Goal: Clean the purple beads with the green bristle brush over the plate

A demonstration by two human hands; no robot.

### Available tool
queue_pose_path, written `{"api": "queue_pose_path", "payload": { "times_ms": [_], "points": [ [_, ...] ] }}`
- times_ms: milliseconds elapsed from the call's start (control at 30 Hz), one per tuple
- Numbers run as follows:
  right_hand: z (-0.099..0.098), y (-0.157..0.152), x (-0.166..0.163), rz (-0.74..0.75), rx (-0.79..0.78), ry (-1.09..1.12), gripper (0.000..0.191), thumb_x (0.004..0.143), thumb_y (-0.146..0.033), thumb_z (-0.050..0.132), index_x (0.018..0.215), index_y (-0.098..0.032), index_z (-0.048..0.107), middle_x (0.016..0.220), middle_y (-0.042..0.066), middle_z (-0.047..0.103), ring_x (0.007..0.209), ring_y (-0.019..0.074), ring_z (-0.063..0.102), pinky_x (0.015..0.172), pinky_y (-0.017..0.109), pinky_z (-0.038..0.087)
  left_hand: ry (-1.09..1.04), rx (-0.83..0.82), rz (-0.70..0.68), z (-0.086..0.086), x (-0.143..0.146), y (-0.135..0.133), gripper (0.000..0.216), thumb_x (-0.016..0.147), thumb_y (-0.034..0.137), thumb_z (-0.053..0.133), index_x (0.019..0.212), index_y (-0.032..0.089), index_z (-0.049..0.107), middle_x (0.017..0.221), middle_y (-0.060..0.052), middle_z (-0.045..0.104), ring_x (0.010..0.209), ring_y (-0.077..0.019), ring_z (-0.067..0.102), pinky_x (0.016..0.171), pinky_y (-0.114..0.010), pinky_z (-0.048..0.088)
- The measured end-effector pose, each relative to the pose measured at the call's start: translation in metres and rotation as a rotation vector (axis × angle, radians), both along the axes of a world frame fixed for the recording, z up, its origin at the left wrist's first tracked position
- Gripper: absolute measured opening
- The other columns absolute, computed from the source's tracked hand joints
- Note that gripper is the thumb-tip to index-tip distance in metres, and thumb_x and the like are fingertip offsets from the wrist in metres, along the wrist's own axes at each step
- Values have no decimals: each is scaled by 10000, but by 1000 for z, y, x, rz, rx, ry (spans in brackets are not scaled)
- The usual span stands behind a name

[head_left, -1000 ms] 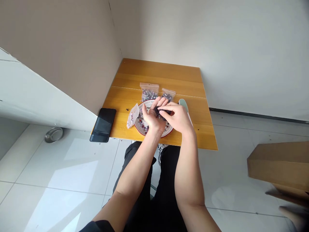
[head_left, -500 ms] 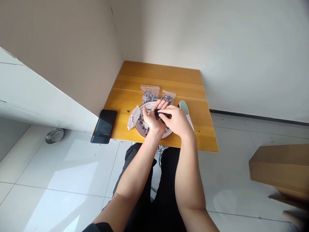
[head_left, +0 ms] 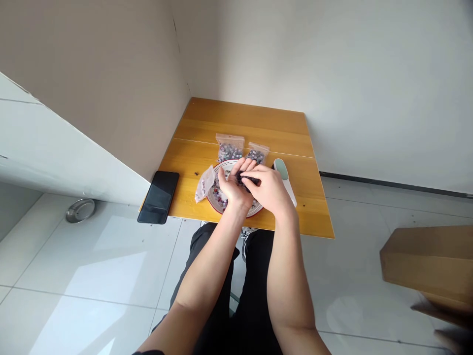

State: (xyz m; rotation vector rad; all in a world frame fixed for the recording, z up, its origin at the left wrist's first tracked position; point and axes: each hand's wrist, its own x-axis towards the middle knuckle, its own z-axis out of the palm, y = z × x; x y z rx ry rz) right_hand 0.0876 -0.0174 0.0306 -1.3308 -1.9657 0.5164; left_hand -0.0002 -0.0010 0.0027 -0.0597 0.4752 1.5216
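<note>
My left hand (head_left: 236, 192) is turned palm up above the plate, its fingers stretched out and slightly cupped. In its palm lies a small black bundle (head_left: 240, 178), perhaps beads or cord; its exact kind is too small to make out. From the right, my right hand (head_left: 269, 190) reaches over the palm, thumb and fingertips pinched on the black bundle. Below both hands is a white plate (head_left: 209, 197) with a red rim, holding loose coloured beads (head_left: 220, 199), partly hidden by my hands.
Two clear zip bags of beads, a larger bag (head_left: 230, 148) and a smaller bag (head_left: 257, 154), lie behind the plate. Another bag (head_left: 204, 185) leans on its left rim. A phone (head_left: 158, 197) overhangs the wooden table's (head_left: 244, 116) left corner. A white-and-green device (head_left: 284, 177) lies right.
The view has tilted slightly, so the table sits a little lower. My right fingers have shifted slightly over the left palm, still pinched at the black bundle.
</note>
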Motion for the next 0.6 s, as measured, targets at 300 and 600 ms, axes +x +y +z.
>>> {"api": "queue_pose_path", "payload": {
  "times_ms": [300,600],
  "points": [
    [2,-1,-2,51,-41,50,219,921,-158,612,991,-245,800,1049,37,751,984,186,691,890,335,558,-31,-2,10,0,-1,0,622,959,601,356,906,99,719,930,-141,727,1070,-242,712,1078,-379,491],
    [4,-3,3,97,-129,52,218,905,-164,625,993,-254,803,1039,30,755,947,182,697,825,336,571,8,-44,-5,3,-4,0,622,951,613,373,911,105,730,920,-134,728,904,-206,715,1025,-364,508]
  ]
}}
